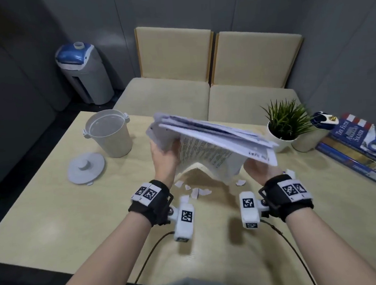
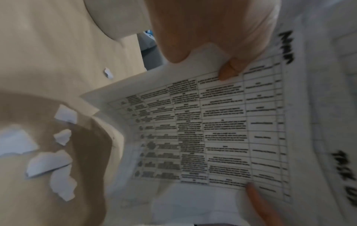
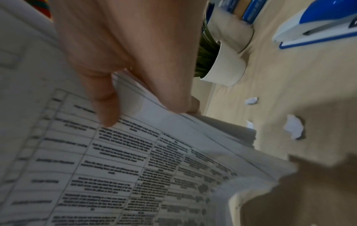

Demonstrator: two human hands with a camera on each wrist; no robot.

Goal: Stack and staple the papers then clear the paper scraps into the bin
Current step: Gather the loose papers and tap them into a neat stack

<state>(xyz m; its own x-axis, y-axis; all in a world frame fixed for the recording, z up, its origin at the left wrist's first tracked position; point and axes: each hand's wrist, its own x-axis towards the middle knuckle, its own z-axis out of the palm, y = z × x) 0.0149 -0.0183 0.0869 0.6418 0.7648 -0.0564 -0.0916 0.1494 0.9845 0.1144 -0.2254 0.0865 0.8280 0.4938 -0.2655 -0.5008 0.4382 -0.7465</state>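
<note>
Open pale wooden table (image 1: 43,206) lies on the near and left sides. Torn white paper scraps (image 1: 194,191) lie on it under the lifted sheets. Far left stands the lidless white plastic bin (image 1: 107,136), its round lid (image 1: 86,167) beside it. To the right crowd a green potted plant (image 1: 285,125), stacked books (image 1: 355,152) and a blue-and-white stapler (image 3: 316,23). The loose stack of white printed papers (image 1: 211,138) hangs above the table's middle, long axis running left to right, right end dipping. Left hand (image 1: 163,154) pinches its left edge; right hand (image 1: 261,168) grips the right.
</note>
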